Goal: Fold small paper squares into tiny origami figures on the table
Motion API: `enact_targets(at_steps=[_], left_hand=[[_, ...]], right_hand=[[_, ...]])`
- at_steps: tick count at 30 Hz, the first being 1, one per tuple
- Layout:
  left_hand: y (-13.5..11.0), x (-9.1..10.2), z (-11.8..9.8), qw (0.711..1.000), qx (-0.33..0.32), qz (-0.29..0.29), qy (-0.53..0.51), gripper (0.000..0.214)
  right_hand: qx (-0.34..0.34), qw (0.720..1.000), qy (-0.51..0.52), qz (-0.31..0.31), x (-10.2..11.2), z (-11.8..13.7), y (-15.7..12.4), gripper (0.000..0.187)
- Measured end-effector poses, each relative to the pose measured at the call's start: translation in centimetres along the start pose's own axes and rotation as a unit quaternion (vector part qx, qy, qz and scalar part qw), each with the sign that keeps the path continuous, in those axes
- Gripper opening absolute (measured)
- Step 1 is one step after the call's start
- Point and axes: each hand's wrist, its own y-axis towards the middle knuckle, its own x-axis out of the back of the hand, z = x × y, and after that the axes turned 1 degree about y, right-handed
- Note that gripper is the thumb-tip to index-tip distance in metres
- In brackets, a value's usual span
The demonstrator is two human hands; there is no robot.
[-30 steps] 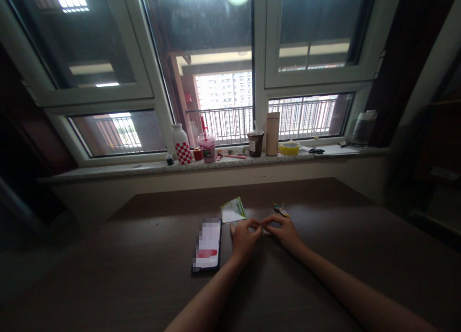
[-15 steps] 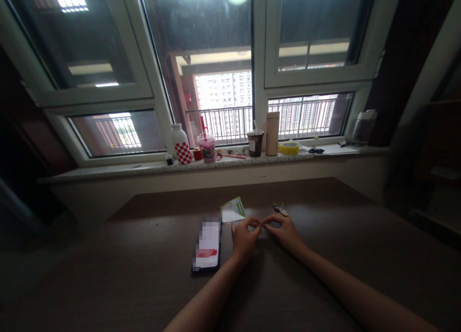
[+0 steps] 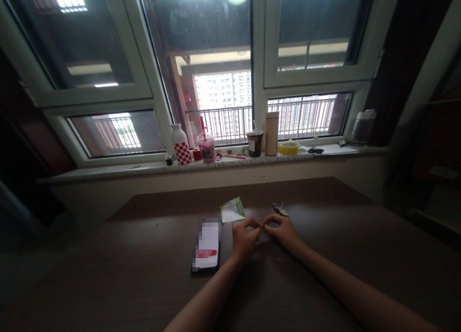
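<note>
My left hand and my right hand meet at the fingertips above the table, thumb and forefinger pinched on each. Whatever is between the fingertips is too small to make out. A faint pale, see-through patch shows on the table just under them. A green and white printed packet or card lies just beyond my left hand. To the left of that hand is a phone with its lit screen up. Just past my right hand lies a small crumpled colourful piece, partly hidden by the fingers.
The brown table ends below a stone windowsill. On the sill stand a checked bottle, a pink cup, a brown cup, a tan flask, a yellow tape roll and dark scissors.
Both hands stay pinched together in nearly the same place, with only a slight shift at the fingertips. The pale patch beneath them shows a little more. The phone and packet have not moved.
</note>
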Motion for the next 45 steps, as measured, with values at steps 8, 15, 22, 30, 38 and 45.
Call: enact_targets(at_steps=[8,15,22,30,38,45], left_hand=[[0.2,0.2,0.3,1.0,-0.018,0.018,0.002,0.011],[0.1,0.5,0.1,0.998,-0.014,0.017,0.054,0.009],[0.1,0.6,0.0,0.996,-0.037,0.016,0.081,0.007],[0.2,0.3,0.5,0.993,-0.06,0.001,0.102,0.013],[0.2,0.2,0.8,0.997,-0.048,-0.019,0.054,0.011],[0.8,0.0,2.0,0.998,-0.057,-0.029,0.004,0.008]], right_hand=[[-0.019,1.0,0.015,-0.02,0.4,0.2,0.0,0.013],[-0.031,0.999,0.036,-0.013,0.5,0.3,0.0,0.016],[-0.037,0.998,0.052,0.001,0.5,0.5,0.0,0.015],[-0.036,0.998,0.04,0.016,0.5,0.7,-0.1,0.016],[-0.033,0.997,0.061,0.025,0.8,0.5,0.0,0.029],[-0.012,0.997,0.062,0.044,1.2,0.2,0.2,0.024]])
